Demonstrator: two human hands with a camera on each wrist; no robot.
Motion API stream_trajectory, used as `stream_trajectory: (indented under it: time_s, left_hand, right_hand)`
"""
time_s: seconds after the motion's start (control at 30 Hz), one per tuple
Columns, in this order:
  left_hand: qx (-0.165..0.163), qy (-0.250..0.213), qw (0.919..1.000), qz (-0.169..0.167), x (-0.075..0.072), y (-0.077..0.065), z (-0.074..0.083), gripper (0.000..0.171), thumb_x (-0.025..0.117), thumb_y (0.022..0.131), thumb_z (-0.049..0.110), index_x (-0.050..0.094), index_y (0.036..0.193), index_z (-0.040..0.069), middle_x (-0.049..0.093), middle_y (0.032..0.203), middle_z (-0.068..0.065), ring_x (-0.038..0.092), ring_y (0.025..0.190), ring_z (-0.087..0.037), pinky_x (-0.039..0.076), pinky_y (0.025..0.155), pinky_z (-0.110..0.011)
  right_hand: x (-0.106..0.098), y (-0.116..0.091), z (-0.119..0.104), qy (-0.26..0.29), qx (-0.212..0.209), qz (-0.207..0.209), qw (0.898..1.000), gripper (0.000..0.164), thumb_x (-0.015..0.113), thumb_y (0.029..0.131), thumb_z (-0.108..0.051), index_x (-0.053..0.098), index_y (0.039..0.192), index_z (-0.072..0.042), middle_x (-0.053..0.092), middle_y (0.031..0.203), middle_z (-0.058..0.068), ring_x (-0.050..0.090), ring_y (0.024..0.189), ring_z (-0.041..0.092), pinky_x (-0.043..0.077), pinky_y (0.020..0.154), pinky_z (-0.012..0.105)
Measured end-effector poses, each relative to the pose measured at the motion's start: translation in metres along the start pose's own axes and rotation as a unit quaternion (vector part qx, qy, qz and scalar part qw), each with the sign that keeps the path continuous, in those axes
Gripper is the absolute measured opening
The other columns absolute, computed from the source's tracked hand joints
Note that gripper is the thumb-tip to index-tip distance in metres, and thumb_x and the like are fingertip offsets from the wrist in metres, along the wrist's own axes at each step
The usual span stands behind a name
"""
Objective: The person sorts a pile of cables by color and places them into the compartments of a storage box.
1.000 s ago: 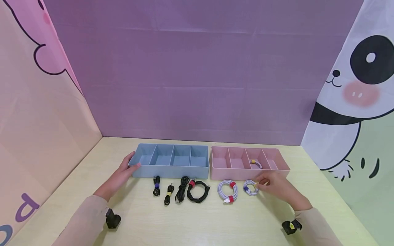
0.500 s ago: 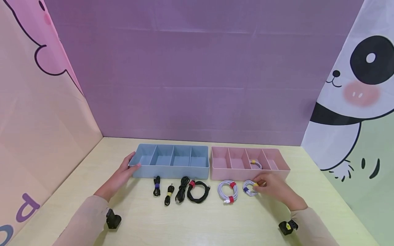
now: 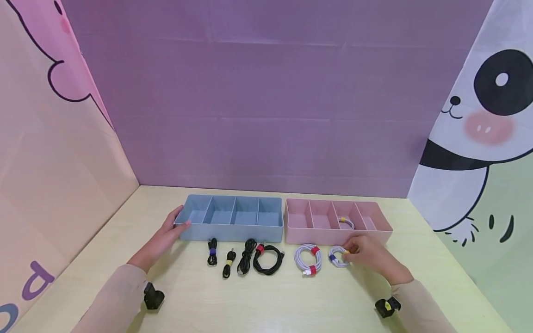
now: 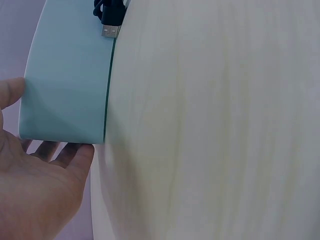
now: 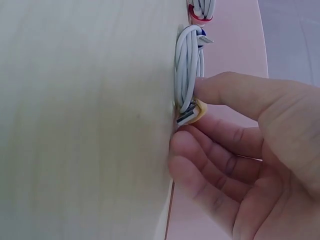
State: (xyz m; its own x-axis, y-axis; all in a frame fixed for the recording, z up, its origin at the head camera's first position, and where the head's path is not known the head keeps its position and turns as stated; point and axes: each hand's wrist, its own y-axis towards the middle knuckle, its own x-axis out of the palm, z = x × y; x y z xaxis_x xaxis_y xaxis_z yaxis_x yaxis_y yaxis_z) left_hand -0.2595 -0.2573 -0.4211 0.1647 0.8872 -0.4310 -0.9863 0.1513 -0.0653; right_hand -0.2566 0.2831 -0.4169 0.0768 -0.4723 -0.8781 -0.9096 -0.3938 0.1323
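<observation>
My left hand grips the left end of a blue divided storage box, thumb over its front rim and fingers against the end wall in the left wrist view. With thumb and fingers, my right hand pinches a small coiled white cable that has blue and yellow ties. In the right wrist view this white cable stands out between thumb and fingertips, close by the table. Just behind that hand is a pink divided box; one compartment holds another white cable with a yellow tie.
A larger white cable coil with red ties lies left of my right hand. Several black cables lie before the blue box, among them a looped black cable with a red tie. A purple backdrop rises behind the table.
My right hand has shifted slightly left onto the small white cable, its fingers now closed around the yellow-tied side. The left hand has stayed on the blue box.
</observation>
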Motion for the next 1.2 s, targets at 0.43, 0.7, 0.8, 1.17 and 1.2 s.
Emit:
stream_trajectory:
  time_s: [0.43,0.7,0.8,1.17,1.2]
  left_hand:
    - [0.003,-0.003,1.0,0.002,-0.0007,0.002,0.0009,0.086,0.045,0.105,0.051,-0.008,0.161,0.014,-0.003,0.163,-0.027,0.003,0.147,-0.052,0.011,0.113,-0.07]
    - [0.001,0.0,1.0,0.002,-0.0003,0.0017,-0.0001,0.087,0.045,0.104,0.053,-0.008,0.161,0.015,-0.004,0.163,-0.027,0.004,0.147,-0.051,0.011,0.113,-0.07]
    - [-0.001,0.001,1.0,0.002,-0.0002,0.0011,0.0002,0.087,0.045,0.104,0.053,-0.008,0.161,0.015,-0.003,0.163,-0.027,0.004,0.147,-0.051,0.011,0.113,-0.07]
    - [-0.005,0.001,1.0,-0.001,0.0006,-0.001,0.0017,0.086,0.044,0.104,0.053,-0.009,0.161,0.017,-0.004,0.163,-0.026,0.003,0.147,-0.052,0.01,0.112,-0.072]
    - [-0.005,0.001,1.0,-0.001,0.0005,-0.0009,0.0017,0.086,0.044,0.104,0.053,-0.009,0.161,0.017,-0.004,0.163,-0.026,0.002,0.147,-0.052,0.01,0.112,-0.072]
  right_hand:
    - [-0.0031,-0.0032,-0.0013,0.019,0.022,-0.004,1.0,0.011,0.079,0.082,-0.009,0.068,0.083,-0.007,0.061,0.075,-0.006,0.053,0.068,0.009,0.047,0.058,0.024]
    - [-0.0025,-0.0043,0.0026,0.019,0.013,0.007,1.0,0.008,0.078,0.085,-0.01,0.07,0.084,-0.009,0.061,0.075,-0.007,0.053,0.069,0.008,0.047,0.058,0.024]
    - [-0.0026,-0.0049,0.0031,0.027,0.017,0.008,0.999,0.008,0.078,0.086,-0.013,0.071,0.084,-0.01,0.062,0.074,-0.008,0.053,0.068,0.007,0.046,0.058,0.024]
    - [-0.0048,-0.0061,0.0015,0.04,0.027,0.009,0.999,0.009,0.078,0.087,-0.016,0.072,0.086,-0.01,0.053,0.065,-0.008,0.047,0.06,0.007,0.04,0.053,0.023]
    - [-0.0047,-0.0061,0.0017,0.039,0.027,0.01,0.999,0.009,0.078,0.087,-0.017,0.072,0.087,-0.01,0.053,0.065,-0.008,0.047,0.06,0.007,0.04,0.053,0.023]
